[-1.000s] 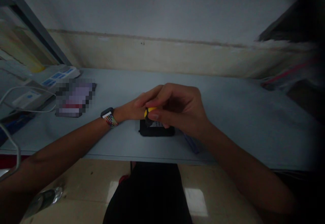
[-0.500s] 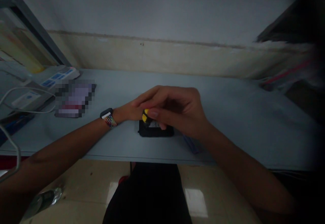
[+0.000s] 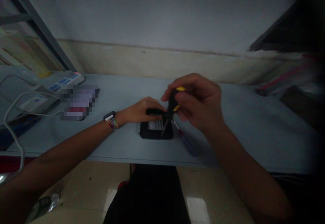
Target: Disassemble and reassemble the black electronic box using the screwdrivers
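A flat black box with a printed white label lies on the desk in front of me. My left hand reaches over its far side and holds it, fingers and thumb around a black part there. In my right hand is a short screwdriver with a black and yellow handle, gripped between thumb and fingers. Its shaft points down over the box; whether the tip touches is too blurred to tell. A second screwdriver with a bluish clear handle lies just right of the box.
On the left of the desk are a phone with a pixelated screen, a white power strip and a looping white cable. A wall runs along the back. Plastic-wrapped things lie at the far right. A bottle is on the floor.
My right hand has moved right and up with the screwdriver, away from my left hand. The screwdriver's shaft and more of the box and its label now show.
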Available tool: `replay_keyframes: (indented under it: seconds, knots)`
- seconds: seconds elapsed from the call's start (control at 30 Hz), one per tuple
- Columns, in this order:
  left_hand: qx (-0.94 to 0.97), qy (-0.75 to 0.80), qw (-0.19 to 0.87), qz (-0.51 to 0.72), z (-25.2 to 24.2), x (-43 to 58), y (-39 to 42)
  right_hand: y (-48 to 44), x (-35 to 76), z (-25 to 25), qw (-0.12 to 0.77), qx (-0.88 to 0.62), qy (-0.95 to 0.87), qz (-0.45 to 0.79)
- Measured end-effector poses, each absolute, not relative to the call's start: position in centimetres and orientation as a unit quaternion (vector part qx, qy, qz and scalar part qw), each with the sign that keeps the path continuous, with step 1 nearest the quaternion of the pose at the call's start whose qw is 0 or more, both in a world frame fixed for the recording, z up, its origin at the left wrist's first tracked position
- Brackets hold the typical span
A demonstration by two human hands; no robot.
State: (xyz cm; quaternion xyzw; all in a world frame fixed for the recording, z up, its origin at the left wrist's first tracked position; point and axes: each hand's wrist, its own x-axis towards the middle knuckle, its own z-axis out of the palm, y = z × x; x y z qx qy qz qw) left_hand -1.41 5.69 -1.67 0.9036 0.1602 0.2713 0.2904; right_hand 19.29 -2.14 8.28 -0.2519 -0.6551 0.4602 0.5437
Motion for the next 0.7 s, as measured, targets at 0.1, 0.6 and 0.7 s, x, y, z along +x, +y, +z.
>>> replay_keyframes:
  seconds: [0.1, 0.6, 0.7]
  knots:
    - [0.906, 0.152, 0.292, 0.266, -1.6, -1.4, 5.9, -0.8, 22.2, 7.8, 0.58, -0.351, -0.61, 0.411]
    - [0.902, 0.169, 0.3, 0.262, -1.6, -1.6, 6.0, 1.1, 32.4, -0.6, 0.261, -0.718, -0.636, 0.104]
    - [0.901, 0.169, 0.3, 0.264, -1.7, -1.6, 6.1, -1.0, 32.2, 1.1, 0.325, -0.689, -0.643, 0.08]
